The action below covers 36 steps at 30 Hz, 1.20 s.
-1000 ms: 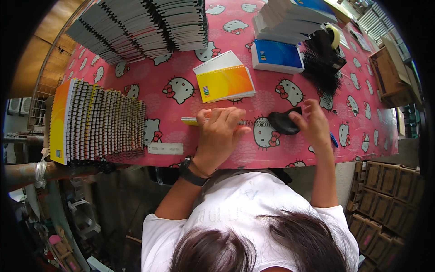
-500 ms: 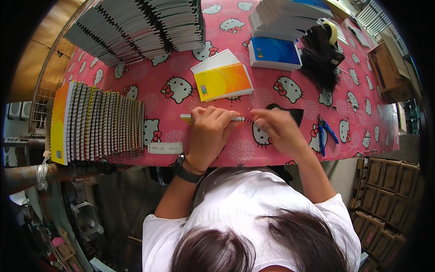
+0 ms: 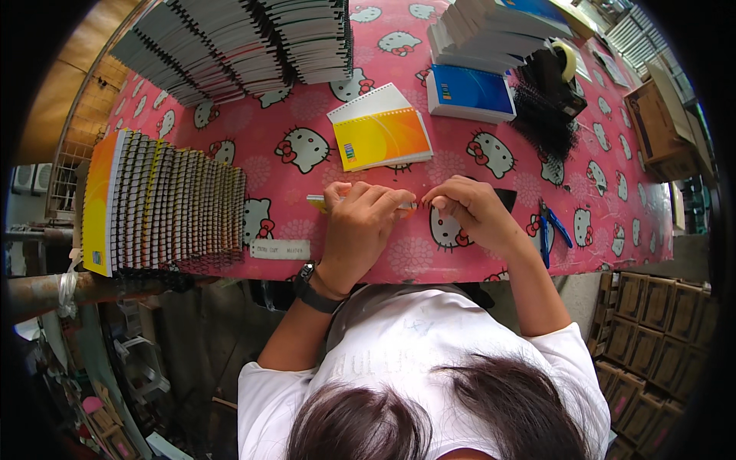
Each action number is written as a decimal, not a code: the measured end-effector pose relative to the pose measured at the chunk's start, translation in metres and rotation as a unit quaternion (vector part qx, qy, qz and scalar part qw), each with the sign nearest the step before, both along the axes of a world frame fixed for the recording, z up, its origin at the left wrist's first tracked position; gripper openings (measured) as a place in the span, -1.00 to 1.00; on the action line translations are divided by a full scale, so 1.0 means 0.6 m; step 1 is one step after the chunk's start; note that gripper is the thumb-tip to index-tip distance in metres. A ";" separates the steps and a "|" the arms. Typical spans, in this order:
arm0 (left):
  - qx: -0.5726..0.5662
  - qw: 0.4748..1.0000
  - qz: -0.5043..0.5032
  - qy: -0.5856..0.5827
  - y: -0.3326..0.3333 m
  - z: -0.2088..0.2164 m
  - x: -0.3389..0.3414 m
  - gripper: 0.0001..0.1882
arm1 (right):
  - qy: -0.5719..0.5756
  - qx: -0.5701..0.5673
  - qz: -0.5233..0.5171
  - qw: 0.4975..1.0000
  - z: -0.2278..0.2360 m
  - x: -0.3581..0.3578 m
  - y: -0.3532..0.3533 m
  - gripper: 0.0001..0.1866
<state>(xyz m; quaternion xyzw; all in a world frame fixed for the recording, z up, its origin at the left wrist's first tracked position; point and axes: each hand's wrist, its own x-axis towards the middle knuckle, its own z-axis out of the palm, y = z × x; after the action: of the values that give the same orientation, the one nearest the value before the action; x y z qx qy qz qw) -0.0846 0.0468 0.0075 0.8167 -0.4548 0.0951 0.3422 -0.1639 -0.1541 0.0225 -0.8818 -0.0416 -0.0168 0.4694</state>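
Pink-covered worktop point(image 3: 414, 264) is carrying a small notebook point(image 3: 316, 201) near its front edge — the left hand point(image 3: 366, 211) is clasping it, the right hand point(image 3: 471, 207) is pinching a dark binding coil point(image 3: 425, 204), apparently threading it — next is calling for steady twisting.

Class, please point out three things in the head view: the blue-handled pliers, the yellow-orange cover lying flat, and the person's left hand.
Blue-handled pliers point(image 3: 545, 234): head view, on one handle.
Yellow-orange cover point(image 3: 382, 141): head view, middle of its face.
Left hand point(image 3: 359, 218): head view, back of the hand.
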 end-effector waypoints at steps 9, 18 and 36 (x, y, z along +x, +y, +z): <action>0.007 1.000 -0.008 0.013 -0.001 0.001 0.000 -0.81 | -0.074 -0.054 0.042 0.995 -0.010 0.004 -0.009 -0.86; 0.017 1.000 0.009 -0.022 0.005 -0.002 -0.007 -0.83 | -0.127 -0.112 -0.157 0.973 0.010 -0.037 -0.046 -0.75; -0.028 0.999 -0.037 0.000 0.009 -0.008 0.007 -0.80 | -0.049 -0.205 -0.311 0.927 -0.071 -0.063 -0.111 -0.48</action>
<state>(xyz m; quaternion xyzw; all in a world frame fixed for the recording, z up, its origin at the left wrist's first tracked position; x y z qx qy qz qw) -0.0806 0.0519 0.0028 0.7896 -0.4818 0.0953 0.3679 -0.2019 -0.2208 -0.0199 -0.9257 0.2091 -0.1961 0.2469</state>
